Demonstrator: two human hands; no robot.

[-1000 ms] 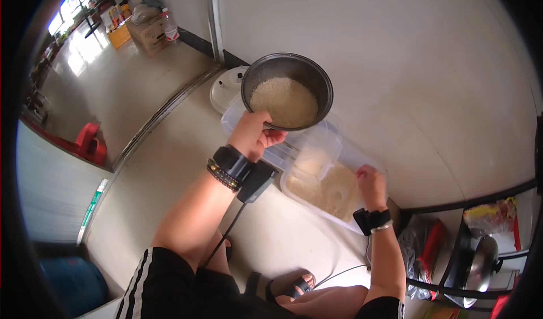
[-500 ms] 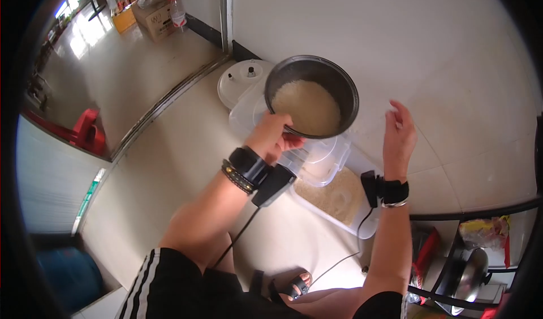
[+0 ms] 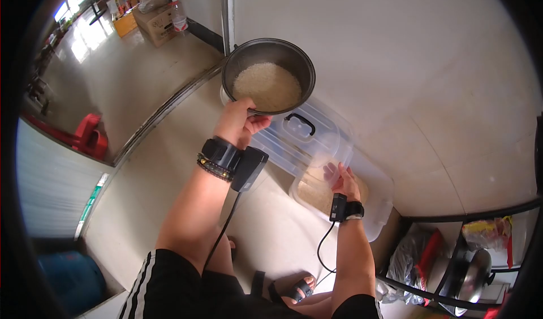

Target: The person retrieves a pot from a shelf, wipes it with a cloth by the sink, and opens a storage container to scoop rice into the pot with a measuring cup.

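My left hand [image 3: 240,121] pinches the near rim of a dark pot [image 3: 305,75], holding it up and slightly tilted. Pale rice grains [image 3: 268,87] cover the pot's bottom. Lower right, my right hand [image 3: 345,182] is at the near end of a clear plastic lid [image 3: 334,118] with a black handle; some fingers show through the plastic, so it seems to grip the edge. Under the lid stands a clear plastic bin [image 3: 378,220] with more rice [image 3: 314,194] in it.
A wall rises behind the bin. A black shelf [image 3: 418,290] with bags and a metal pan lid [image 3: 475,273] stands at lower right. Past the door track on the left are a cardboard box [image 3: 157,26], a bottle [image 3: 179,16] and a red object [image 3: 90,138].
The pot has moved left and a little up in my left hand. My right hand has come down from the air beside the wall to the lid's near end.
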